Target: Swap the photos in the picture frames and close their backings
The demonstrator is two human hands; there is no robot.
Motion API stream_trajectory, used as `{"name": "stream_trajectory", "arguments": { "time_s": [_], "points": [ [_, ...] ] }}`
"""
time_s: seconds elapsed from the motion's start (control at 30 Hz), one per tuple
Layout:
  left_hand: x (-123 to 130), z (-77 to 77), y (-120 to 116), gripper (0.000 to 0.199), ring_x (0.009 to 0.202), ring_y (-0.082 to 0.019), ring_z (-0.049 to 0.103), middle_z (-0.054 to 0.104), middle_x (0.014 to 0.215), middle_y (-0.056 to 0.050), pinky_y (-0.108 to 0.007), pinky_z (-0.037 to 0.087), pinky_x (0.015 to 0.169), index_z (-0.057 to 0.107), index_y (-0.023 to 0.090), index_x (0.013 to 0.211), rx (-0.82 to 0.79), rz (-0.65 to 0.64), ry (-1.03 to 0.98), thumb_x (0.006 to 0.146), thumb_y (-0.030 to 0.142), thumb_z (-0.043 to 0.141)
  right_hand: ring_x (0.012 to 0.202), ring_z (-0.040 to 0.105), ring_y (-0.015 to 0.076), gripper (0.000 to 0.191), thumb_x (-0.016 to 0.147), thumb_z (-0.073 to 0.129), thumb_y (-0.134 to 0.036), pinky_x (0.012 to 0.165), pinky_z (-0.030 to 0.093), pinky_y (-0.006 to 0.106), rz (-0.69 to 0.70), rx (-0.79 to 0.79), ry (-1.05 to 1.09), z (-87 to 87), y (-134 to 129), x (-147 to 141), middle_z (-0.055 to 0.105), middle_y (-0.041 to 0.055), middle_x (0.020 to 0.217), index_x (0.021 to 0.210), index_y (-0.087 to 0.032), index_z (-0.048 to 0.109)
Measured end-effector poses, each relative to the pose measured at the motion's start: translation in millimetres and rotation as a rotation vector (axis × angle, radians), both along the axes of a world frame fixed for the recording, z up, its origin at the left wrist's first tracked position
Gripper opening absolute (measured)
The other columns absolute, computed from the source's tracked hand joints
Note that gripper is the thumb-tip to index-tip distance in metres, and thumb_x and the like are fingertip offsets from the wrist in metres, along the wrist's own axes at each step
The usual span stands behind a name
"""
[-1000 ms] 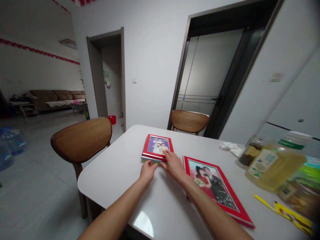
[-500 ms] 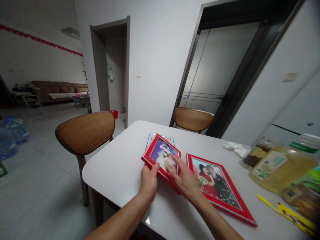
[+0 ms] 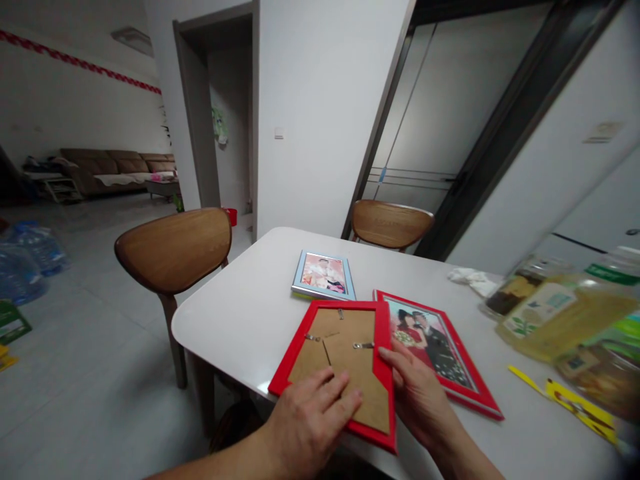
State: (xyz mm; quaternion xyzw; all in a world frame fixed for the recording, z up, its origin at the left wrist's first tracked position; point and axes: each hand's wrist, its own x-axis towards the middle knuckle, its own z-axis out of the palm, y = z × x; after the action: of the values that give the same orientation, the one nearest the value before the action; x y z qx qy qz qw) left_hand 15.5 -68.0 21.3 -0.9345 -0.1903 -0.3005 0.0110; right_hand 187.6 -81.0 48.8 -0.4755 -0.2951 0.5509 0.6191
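A red picture frame (image 3: 383, 327) is turned with its brown backing board (image 3: 350, 330) toward me, tilted over the table's near edge. Metal clips and a thin dark stand slot or line show on the backing. My right hand (image 3: 417, 387) grips its right side, thumb on top. My left hand (image 3: 310, 413) lies over the lower left edge, its bent fingers on the backing and its thumb hidden. Just behind lies a light blue picture frame (image 3: 325, 273), photo up. To the right, a larger red-framed wedding photo (image 3: 440, 347) lies face up, partly behind my right hand.
The white table (image 3: 230, 320) has a bottle of yellow liquid (image 3: 565, 313), glass jars (image 3: 523, 290), a crumpled white tissue (image 3: 473, 280) and a yellow tool or packet (image 3: 580, 407) on its right. Wooden chairs (image 3: 175, 250) stand beside and behind it. Water bottles (image 3: 37, 247) are on the floor at left.
The smaller red frame has been flipped from its photo side to its back and brought closer. My right hand moved to its right edge, my left onto the backing. The blue frame is uncovered.
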Motion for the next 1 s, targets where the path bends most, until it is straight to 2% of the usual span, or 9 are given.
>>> {"name": "stream_trajectory", "arguments": {
  "time_s": [0.1,0.2,0.37,0.47,0.6,0.73,0.8,0.9,1.0],
  "points": [
    [-0.6,-17.7,0.9,0.028,0.102,-0.021,0.05,0.055,0.113,-0.004,-0.039,0.041,0.088,0.048,0.021,0.11,0.004,0.053,-0.002,0.082,0.022,0.041,0.08,0.061,0.0221,0.045,0.065,0.055,-0.026,0.071,0.047,0.036,0.081,-0.047,-0.134,-12.0,7.1,4.1,0.065,0.0095,0.091,0.108,-0.016,0.049],
    [0.1,-28.4,0.7,0.027,0.103,-0.02,0.05,0.056,0.113,-0.003,-0.042,0.032,0.094,0.048,0.022,0.109,-0.033,0.031,-0.001,0.085,0.022,0.037,0.08,0.061,0.0217,0.044,0.064,0.052,-0.025,0.07,0.047,0.035,0.077,-0.05,-0.418,-23.3,16.0,8.5,0.064,0.011,0.093,0.106,-0.013,0.05],
    [3.3,-27.9,-3.3,0.027,0.104,-0.018,0.049,0.057,0.111,-0.006,-0.042,0.022,0.1,0.05,0.021,0.107,-0.22,-0.031,0.044,0.086,0.017,0.034,0.081,0.059,0.0222,0.05,0.062,0.049,-0.023,0.075,0.043,0.036,-0.072,-0.099,-1.206,-40.8,25.4,16.2,0.062,0.0125,0.094,0.11,-0.01,0.049],
    [1.7,-22.6,-4.6,0.027,0.104,-0.019,0.05,0.058,0.11,-0.007,-0.043,0.024,0.098,0.051,0.021,0.106,-0.311,-0.055,0.038,0.084,0.017,0.038,0.083,0.057,0.022,0.044,0.066,0.045,-0.023,0.076,0.042,0.034,-0.063,-0.071,-1.468,-48.8,25.5,19.0,0.062,0.0128,0.093,0.107,-0.01,0.052],
    [-9.3,-14.1,5.8,0.029,0.106,-0.02,0.049,0.057,0.11,-0.007,-0.042,0.028,0.096,0.052,0.021,0.106,-0.437,-0.026,0.037,0.078,0.02,0.046,0.082,0.055,0.0204,0.038,0.068,0.045,-0.022,0.075,0.041,0.03,-0.03,-0.038,-1.635,-49.7,23.3,19.5,0.06,0.0112,0.09,0.102,-0.012,0.056],
    [-21.1,-14.2,36.8,0.047,0.116,-0.024,0.037,0.043,0.125,-0.013,-0.044,0.024,0.098,0.043,0.015,0.116,-0.507,0.295,-0.027,0.07,0.02,0.052,0.088,0.053,0.0195,0.032,0.07,0.043,-0.022,0.077,0.04,0.027,0.071,-0.024,-1.685,-40.1,27.7,16.6,0.052,0.0133,0.106,0.097,-0.012,0.058],
    [-23.8,-16.8,52.5,0.054,0.118,-0.025,0.033,0.038,0.128,-0.016,-0.042,0.026,0.098,0.038,0.011,0.12,-0.562,0.416,-0.038,0.069,0.02,0.053,0.084,0.054,0.0184,0.029,0.071,0.043,-0.02,0.074,0.04,0.027,0.119,-0.054,-1.702,-35.9,32.9,14.3,0.053,0.0122,0.103,0.093,-0.013,0.06],
    [-24.1,-18.6,65.2,0.053,0.117,-0.024,0.035,0.039,0.127,-0.016,-0.037,0.028,0.098,0.037,0.008,0.121,-0.621,0.437,-0.018,0.071,0.02,0.05,0.077,0.055,0.0178,0.026,0.074,0.041,-0.02,0.067,0.04,0.027,0.113,-0.113,-1.744,-34.5,40.2,11.1,0.054,0.0107,0.093,0.086,-0.016,0.063],
    [-23.1,-17.5,65.6,0.052,0.118,-0.024,0.035,0.039,0.127,-0.015,-0.037,0.027,0.098,0.038,0.008,0.12,-0.634,0.436,-0.018,0.071,0.02,0.049,0.072,0.055,0.0169,0.026,0.075,0.04,-0.021,0.061,0.039,0.026,0.079,-0.127,-1.774,-37.3,42.9,10.5,0.054,0.0096,0.088,0.083,-0.017,0.064]
  ]
}}
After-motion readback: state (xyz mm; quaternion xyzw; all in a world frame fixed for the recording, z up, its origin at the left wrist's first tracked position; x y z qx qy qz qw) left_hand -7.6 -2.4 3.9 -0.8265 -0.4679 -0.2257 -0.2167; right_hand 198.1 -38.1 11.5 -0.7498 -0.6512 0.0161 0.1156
